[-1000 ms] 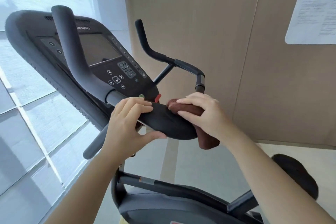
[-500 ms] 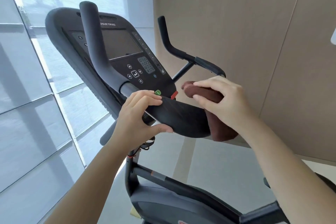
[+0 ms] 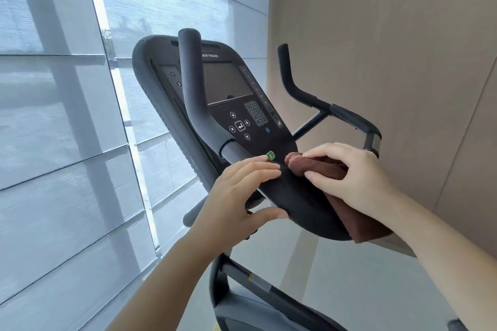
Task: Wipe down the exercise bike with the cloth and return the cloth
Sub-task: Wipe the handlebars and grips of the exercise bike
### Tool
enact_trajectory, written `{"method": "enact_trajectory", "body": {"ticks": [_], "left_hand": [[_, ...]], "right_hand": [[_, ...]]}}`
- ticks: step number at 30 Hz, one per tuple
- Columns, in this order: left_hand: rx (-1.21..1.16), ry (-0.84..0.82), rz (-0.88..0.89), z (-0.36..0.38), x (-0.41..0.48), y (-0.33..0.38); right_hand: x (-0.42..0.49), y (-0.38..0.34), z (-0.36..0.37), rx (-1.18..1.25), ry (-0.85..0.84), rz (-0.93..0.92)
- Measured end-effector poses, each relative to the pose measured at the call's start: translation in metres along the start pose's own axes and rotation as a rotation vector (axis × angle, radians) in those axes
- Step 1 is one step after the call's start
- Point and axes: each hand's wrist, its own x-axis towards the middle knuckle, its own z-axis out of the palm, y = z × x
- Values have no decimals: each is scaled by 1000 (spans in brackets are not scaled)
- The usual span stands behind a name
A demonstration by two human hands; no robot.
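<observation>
Head: right hand (image 3: 352, 177) grips one cloth (image 3: 317, 166); left hand (image 3: 234, 196), one bike (image 3: 228, 83).

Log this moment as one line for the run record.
step: wiping console lower lip | right hand: holds brown cloth on lip | left hand: grips lip, thumb underneath | cloth return: not done

One exercise bike (image 3: 192, 94), dark console (image 3: 227, 83) tilted up, screen unlit, green button (image 3: 270, 155) below the keypad. One left hand (image 3: 236, 196), fingers over the console's lower lip, thumb beneath its edge. One right hand (image 3: 355, 177), clasping a brown cloth (image 3: 317, 166) against that lip, cloth tail hanging below. Shaded window (image 3: 53, 142) left; beige wall (image 3: 376, 35) right.
</observation>
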Motion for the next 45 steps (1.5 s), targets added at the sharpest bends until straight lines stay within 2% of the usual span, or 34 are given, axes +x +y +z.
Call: {"method": "enact_trajectory", "body": {"ticks": [8,12,19,23,26,29,31,36,38,40,42,45], "left_hand": [[243,247,-233,-37,-2,-42],[348,195,-296,-53,10,-74],[370,94,-294,-68,37,-113],[333,31,-276,-74,45,-120],[314,26,-271,-74,46,-121],[303,53,-258,-73,46,-120],[296,92,-246,-71,48,-119],[256,127,-243,-70,49,-117],[266,125,-245,-70,49,-116],[270,120,-239,-70,49,-116],[278,108,-249,-70,49,-116],[284,96,-265,-71,48,-116]], "right_hand": [[50,-30,35,79,-46,-238],[72,-35,45,152,10,-285],[150,-50,67,337,280,-268],[198,-62,88,423,437,-340],[216,-67,102,425,454,-420],[211,-61,110,459,400,-470],[200,-50,107,436,291,-506],[162,-21,86,385,-291,-449],[156,-14,73,431,-437,-397],[159,-14,63,440,-508,-396],[173,-23,59,462,-384,-386],[206,-45,67,654,19,-318]]}}
